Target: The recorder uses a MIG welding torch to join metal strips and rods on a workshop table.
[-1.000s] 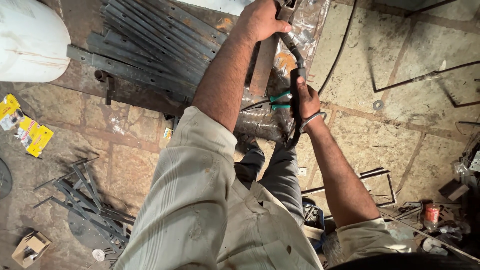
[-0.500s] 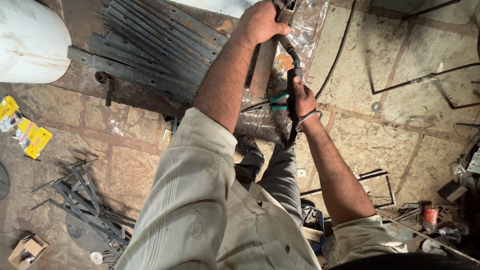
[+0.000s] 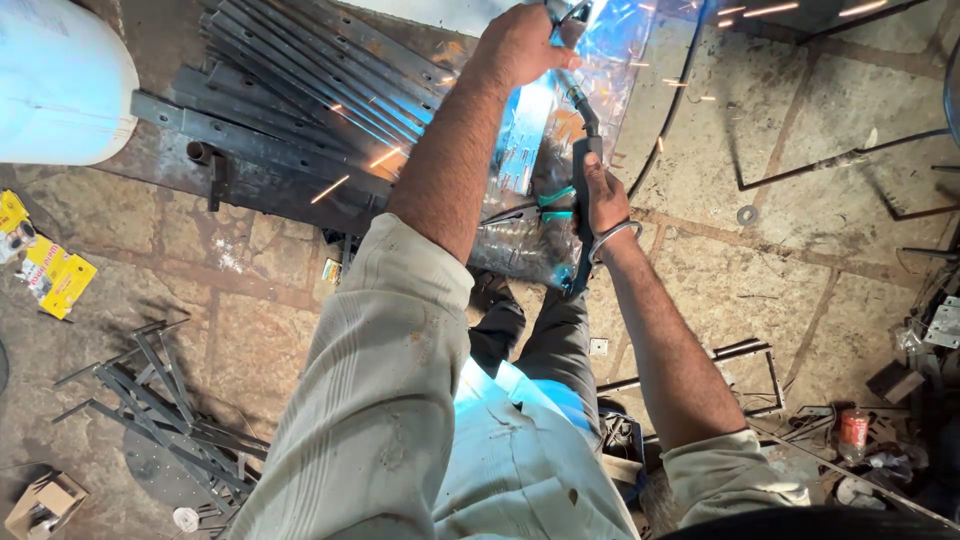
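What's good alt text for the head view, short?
Seen from above, a person welds: the right hand grips a dark welding holder, and the left hand steadies the top of the work as blue light and sparks fly over stacked steel strips on a stone floor.

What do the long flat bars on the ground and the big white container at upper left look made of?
Long flat bars: likely steel, dull grey mill finish, straight edges reflecting blue glare and sparks. Big white container: probably plastic, smooth matte rounded wall.
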